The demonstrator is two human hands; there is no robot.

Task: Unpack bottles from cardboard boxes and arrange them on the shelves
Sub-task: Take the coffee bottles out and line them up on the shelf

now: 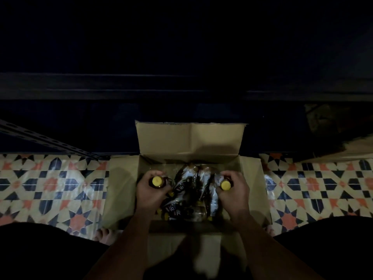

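Observation:
An open cardboard box sits on the floor between my knees, its far flap standing up. Several dark bottles with yellow caps lie loose inside it. My left hand grips one upright bottle by the neck, and that bottle's yellow cap shows above my fingers. My right hand grips a second bottle the same way, with its yellow cap facing up. Both held bottles are still over the box.
The floor has patterned tiles in cream, navy and orange. A dark shelf unit runs across just beyond the box, with a perforated metal rail at the left. Another cardboard box sits at the far right. The scene is dim.

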